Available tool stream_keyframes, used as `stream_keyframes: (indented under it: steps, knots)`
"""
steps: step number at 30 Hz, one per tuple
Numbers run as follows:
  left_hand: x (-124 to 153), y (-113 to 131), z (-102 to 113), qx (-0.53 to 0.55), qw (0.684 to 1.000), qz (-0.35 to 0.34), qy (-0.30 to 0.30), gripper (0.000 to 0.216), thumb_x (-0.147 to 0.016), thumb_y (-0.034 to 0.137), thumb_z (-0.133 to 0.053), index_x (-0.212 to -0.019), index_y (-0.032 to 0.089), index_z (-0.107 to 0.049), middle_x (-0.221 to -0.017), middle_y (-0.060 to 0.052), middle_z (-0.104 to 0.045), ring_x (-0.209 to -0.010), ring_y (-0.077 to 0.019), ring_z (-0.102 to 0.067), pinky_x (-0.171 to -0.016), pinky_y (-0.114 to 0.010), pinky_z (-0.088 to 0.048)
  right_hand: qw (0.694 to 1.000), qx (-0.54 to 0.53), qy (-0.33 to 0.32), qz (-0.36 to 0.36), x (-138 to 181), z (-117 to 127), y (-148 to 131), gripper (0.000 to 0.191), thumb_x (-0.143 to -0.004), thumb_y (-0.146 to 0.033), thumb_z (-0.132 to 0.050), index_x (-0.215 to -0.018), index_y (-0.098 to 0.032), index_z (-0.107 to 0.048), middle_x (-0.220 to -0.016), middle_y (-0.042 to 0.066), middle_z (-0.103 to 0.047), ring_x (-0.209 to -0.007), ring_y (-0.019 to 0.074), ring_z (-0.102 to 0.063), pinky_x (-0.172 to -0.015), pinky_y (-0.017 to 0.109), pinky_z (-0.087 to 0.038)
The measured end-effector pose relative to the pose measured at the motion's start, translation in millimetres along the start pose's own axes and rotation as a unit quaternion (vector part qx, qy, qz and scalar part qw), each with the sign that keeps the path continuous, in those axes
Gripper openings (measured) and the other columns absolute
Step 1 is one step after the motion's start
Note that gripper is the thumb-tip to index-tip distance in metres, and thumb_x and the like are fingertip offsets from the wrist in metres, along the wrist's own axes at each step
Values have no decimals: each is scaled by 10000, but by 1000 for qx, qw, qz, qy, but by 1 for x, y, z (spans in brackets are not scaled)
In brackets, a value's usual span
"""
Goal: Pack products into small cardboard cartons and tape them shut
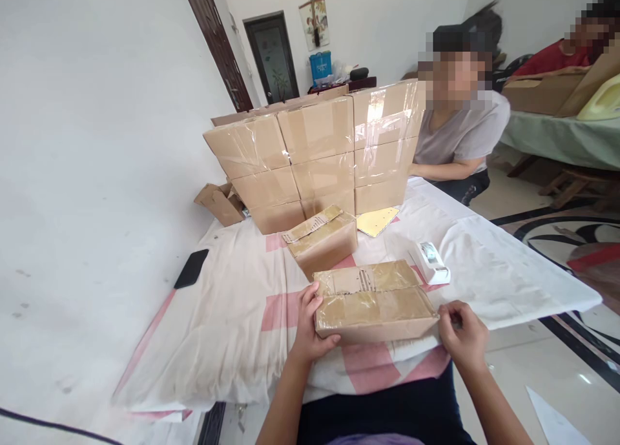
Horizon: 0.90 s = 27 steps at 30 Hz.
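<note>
Head view, contents listed by size.

- Tabletop (232,329): covered with a white cloth with pink bands; it carries everything below.
- Stack of cartons (320,154): sealed brown boxes, three columns wide and three high, at the far edge. A seated person (455,141) is just behind its right end, forearm on the cloth.
- Near box (375,303): flat, brown, wrapped in glossy tape, lying at the near edge straight in front of you. This is the item in hand.
- Second box (323,238): similar, also taped, lying apart between the near box and the stack.
- Open carton (220,203): flaps up, at the stack's left end.
- White device (430,261): just beyond the near box's right corner.
- Gold sheet (376,220): flat, at the foot of the stack.
- Black phone (192,268): face down at the left edge.
- Your left hand (310,329): closed around the near box's left end, fingers on top.
- Your right hand (465,335): fingers pinched at the box's right corner; carton edge or tape end, you cannot tell.

Step, as judged: the near box is steadied at both ends, resting on the cloth. Lifting or turning it would call for an even grip, since the tape looks slick.
</note>
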<state>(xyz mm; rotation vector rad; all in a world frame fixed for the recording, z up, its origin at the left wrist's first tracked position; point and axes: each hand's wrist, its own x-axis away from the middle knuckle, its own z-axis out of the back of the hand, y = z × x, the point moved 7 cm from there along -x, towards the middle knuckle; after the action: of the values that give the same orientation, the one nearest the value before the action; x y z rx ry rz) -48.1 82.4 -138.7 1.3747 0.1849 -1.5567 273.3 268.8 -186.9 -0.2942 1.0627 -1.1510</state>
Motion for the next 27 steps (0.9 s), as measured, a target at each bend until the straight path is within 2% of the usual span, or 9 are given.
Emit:
stream_keyframes:
  steps: [6,14,27]
  knots:
    - [0,-1,-1,6,1000,17,-11,746,-900,655,-635,-1510,310,-381,-1541,-189,-391,-1477,-363,-358,-1121,-637,-395,1000,-8,-15,14,-1,1,-1,243,-853,-442,-519,-744,-227,-550,-681,43,-626,-616,191,-581,-659,313,-445]
    - [2,-2,-2,-1,1000,2,-6,762,-897,654,-636,-1513,278,-393,-1549,-203,-394,-1455,-368,-367,-1117,-629,-395,1000,-8,-19,15,-1,0,0,236,-843,-440,-532,-770,-220,-576,-718,54,-665,-642,206,-613,-667,321,-456]
    - [0,0,0,-7,1000,5,-8,763,-896,666,-632,-1518,299,-386,-1538,-188,-405,-1460,-351,-375,-1115,-618,-413,999,-7,4,41,1,1,2,215,-869,-405,-533,-780,-216,-585,-714,53,-654,-632,196,-604,-659,310,-458]
